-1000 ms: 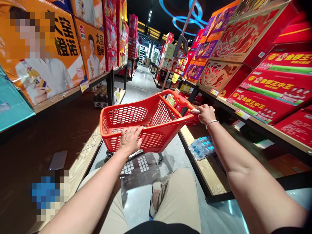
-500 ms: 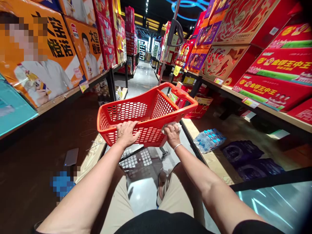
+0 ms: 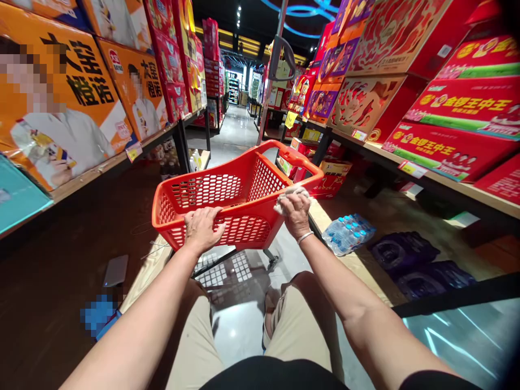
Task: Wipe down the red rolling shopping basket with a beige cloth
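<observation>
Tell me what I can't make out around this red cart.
Head view, all:
Left hand: palm hidden by its own back.
Cloth: partly hidden by the right hand.
Red cart: floor mostly hidden by its near side.
Blue item: pixelated, partly behind the left forearm.
Teal box: cut off by left edge.
Price tags: print too small.

The shopping cart (image 3: 260, 209) is orange-red with a lattice of holes, the cloth (image 3: 298, 192) off-white, the trousers (image 3: 298, 327) beige, the drink carton (image 3: 83, 114) orange with black characters, the gift box (image 3: 363, 103) gold with swirling red patterning, and the sausage carton (image 3: 449, 149) red with yellow characters.
</observation>
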Available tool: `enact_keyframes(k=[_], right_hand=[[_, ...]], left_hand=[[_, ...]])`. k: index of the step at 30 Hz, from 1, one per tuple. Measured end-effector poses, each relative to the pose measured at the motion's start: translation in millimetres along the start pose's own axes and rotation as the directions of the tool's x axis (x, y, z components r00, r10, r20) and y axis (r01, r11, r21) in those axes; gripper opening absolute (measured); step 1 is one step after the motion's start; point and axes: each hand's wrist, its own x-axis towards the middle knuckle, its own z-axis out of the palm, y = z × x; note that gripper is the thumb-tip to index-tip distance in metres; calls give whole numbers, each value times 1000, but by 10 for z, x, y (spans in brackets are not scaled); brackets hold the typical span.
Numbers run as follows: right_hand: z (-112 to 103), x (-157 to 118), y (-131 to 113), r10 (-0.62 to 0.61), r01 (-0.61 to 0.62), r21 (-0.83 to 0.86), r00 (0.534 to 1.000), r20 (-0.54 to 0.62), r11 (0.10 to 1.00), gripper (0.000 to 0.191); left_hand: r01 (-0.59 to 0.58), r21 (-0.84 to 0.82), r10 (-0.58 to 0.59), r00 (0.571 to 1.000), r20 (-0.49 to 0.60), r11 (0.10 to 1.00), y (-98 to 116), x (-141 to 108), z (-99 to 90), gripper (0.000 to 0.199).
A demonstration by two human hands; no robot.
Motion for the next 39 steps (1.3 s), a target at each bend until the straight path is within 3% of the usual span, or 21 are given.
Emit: enact_keyframes(k=[4, 6, 8, 10, 13, 15, 17, 20, 23, 25, 28, 30, 32, 34, 36, 39], right_hand=[[305, -644, -118, -106, 90, 77, 965, 239, 993, 27], [345, -792, -159, -170, 136, 134, 942, 288, 982, 31], [266, -701, -158, -167, 132, 162, 960, 226, 978, 32], [105, -429, -126, -132, 112, 170, 986, 106, 979, 30], [-95, 12, -100, -62, 69, 152, 997, -53, 986, 28], [-79, 137, -144, -26, 39, 133, 995, -97, 990, 32], [75, 66, -245, 2, 7, 108, 997, -80, 994, 37], [410, -295, -460, -31, 23, 58, 991, 132, 998, 41], [607, -678, -623, -127, 110, 69, 938, 322, 991, 40], [606, -813, -645, -213, 181, 119, 907, 363, 976, 34], [478, -777, -564, -344, 286, 199, 847, 404, 937, 26], [376, -640, -491, -338, 283, 200, 873, 351, 938, 29], [300, -498, -443, -237, 207, 153, 947, 218, 966, 33], [270, -430, -434, -121, 110, 108, 987, 102, 988, 34], [282, -471, -457, -82, 72, 86, 989, 121, 994, 34], [326, -632, -498, -153, 127, 108, 947, 281, 986, 29]], left_hand=[[89, 56, -88, 996, -9, 994, 141, 75, -90, 40], [114, 64, -113, 993, -26, 991, 320, 188, -119, 42], [16, -2, -16, 1000, -8, 1000, 528, 331, -104, 54], [-78, -78, 83, 995, 55, 994, 703, 463, -40, 64], [-63, -136, 79, 990, 114, 989, 813, 567, 98, 66], [-39, -150, 54, 994, 97, 988, 794, 571, 171, 64], [-38, -154, 50, 996, 78, 987, 745, 551, 206, 63], [-45, -151, 59, 994, 89, 988, 685, 531, 200, 64], [-57, -156, 73, 992, 99, 986, 657, 534, 175, 66], [-62, -155, 78, 992, 99, 986, 641, 536, 164, 66], [-71, -148, 86, 992, 97, 986, 612, 527, 160, 65], [-73, -148, 87, 992, 89, 986, 594, 516, 164, 66], [-77, -152, 90, 993, 82, 985, 580, 507, 170, 66], [-80, -157, 94, 992, 80, 984, 572, 501, 174, 65], [-83, -163, 98, 992, 86, 983, 566, 502, 171, 65], [-85, -168, 102, 990, 96, 982, 550, 511, 156, 64]])
